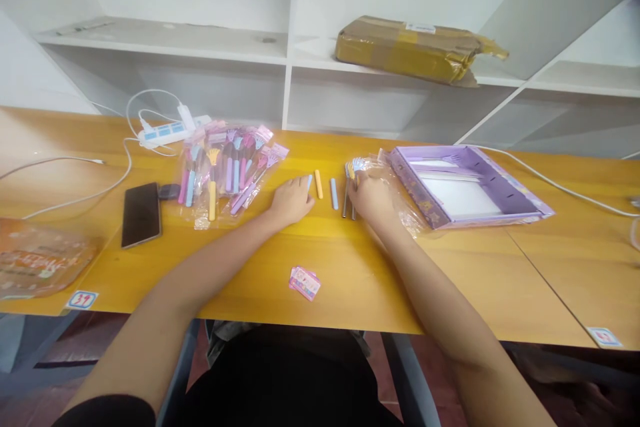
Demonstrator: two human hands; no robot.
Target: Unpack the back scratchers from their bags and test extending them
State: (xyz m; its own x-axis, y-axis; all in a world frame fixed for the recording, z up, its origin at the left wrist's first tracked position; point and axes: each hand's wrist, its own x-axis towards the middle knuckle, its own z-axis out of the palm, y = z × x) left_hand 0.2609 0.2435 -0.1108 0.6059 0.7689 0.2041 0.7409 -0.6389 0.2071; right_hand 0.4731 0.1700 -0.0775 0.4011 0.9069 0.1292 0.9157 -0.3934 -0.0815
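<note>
My left hand [293, 201] rests on the table with its fingers closed around a light blue handle [309, 181], mostly hidden by the fingers. Just right of it lie a yellow handle [319, 184] and another light blue handle [335, 193]. My right hand [373, 197] is closed at two metal-rod back scratchers; a yellow hand-shaped head [350, 171] and a blue head [358, 164] show above the fingers. Their bare rods [345, 203] point toward me. Several bagged back scratchers [235, 170] lie to the left. Clear plastic wrapping [405, 210] lies under and beside my right hand.
A purple box [440, 219] holding white cards stands at the right. Small pink cards [305, 283] lie near the front edge. Left are a phone [141, 215], power strip [167, 133], cables and a plastic bag [45, 257]. A taped parcel [405, 50] sits on the shelf.
</note>
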